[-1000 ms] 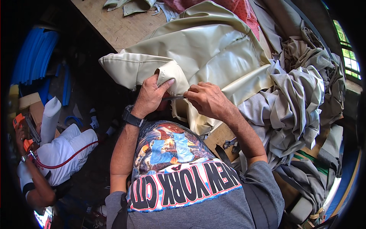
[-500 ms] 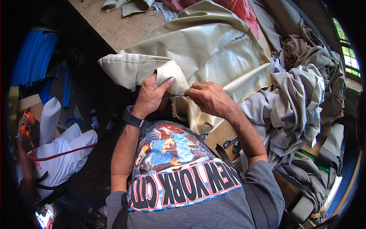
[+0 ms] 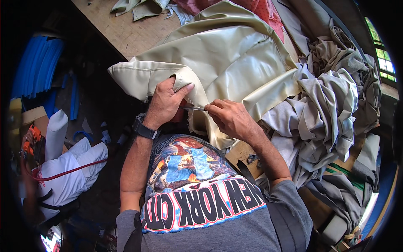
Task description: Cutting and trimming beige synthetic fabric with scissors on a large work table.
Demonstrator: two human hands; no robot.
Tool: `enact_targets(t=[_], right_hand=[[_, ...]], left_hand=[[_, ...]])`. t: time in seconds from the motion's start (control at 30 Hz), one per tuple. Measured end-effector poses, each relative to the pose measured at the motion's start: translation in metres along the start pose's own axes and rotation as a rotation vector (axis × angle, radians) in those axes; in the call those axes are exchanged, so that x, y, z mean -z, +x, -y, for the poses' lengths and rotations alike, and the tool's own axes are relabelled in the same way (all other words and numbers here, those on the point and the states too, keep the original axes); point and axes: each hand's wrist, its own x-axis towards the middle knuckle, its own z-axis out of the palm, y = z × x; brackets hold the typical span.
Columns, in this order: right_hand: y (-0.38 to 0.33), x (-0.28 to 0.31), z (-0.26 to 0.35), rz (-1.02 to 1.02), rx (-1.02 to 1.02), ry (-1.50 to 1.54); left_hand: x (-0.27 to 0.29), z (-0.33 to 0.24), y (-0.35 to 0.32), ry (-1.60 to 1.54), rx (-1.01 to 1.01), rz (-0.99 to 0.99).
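A large cream vinyl cover (image 3: 222,52) with stitched seams lies bunched over the table's near edge. My left hand (image 3: 166,103) pinches a folded-back edge of it between thumb and fingers. Closed around one end of a thin metal blade (image 3: 193,108), my right hand (image 3: 231,117) is just to the right. The blade points left toward the left hand, below the folded edge of the vinyl. Its handle is hidden inside the right fingers, and I cannot tell whether the tip touches the material.
Grey fabric (image 3: 319,113) is heaped at the right. The wooden table (image 3: 121,29) carries scraps and pink cloth (image 3: 260,14) at the far side. At left, a person in white (image 3: 73,172) holds an orange tool (image 3: 31,140) with a red hose (image 3: 69,174). Blue strips (image 3: 37,63) hang behind.
My right hand has shifted slightly down with the blade, which now sits a little lower. The left hand keeps its pinch on the folded vinyl edge, and the cover has barely moved.
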Motion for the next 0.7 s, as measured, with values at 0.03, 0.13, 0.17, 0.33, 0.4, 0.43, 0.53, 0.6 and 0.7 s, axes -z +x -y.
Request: enact_targets(t=[0.03,0.13,0.17,0.33,0.4,0.43,0.53,0.6,0.7], right_hand=[[0.000,-0.004,-0.002,-0.018,0.013,-0.003],[0.002,-0.010,-0.001,-0.049,0.002,0.014],[0.003,-0.010,-0.001,-0.048,0.002,0.016],[0.003,-0.011,0.000,-0.060,-0.011,0.067],[-0.003,-0.006,-0.001,-0.058,-0.035,0.074],[-0.006,-0.001,-0.002,-0.057,-0.057,0.082],[-0.031,0.022,0.003,-0.044,-0.150,0.052],[-0.037,0.029,0.009,-0.067,-0.157,0.056],[-0.036,0.023,0.011,-0.089,-0.172,0.110]], left_hand=[[-0.001,-0.001,0.000,0.016,-0.016,-0.002],[-0.001,-0.004,-0.001,0.024,-0.020,0.000],[-0.001,-0.003,-0.001,0.024,-0.018,0.000],[0.000,-0.002,-0.002,0.048,-0.002,-0.015],[-0.002,-0.001,-0.002,0.022,-0.016,-0.036],[-0.002,-0.001,-0.002,-0.003,-0.032,-0.059],[-0.004,-0.008,0.004,-0.032,-0.080,-0.087],[-0.006,-0.015,0.008,0.014,-0.089,-0.064],[-0.004,-0.018,0.011,0.115,-0.101,-0.009]])
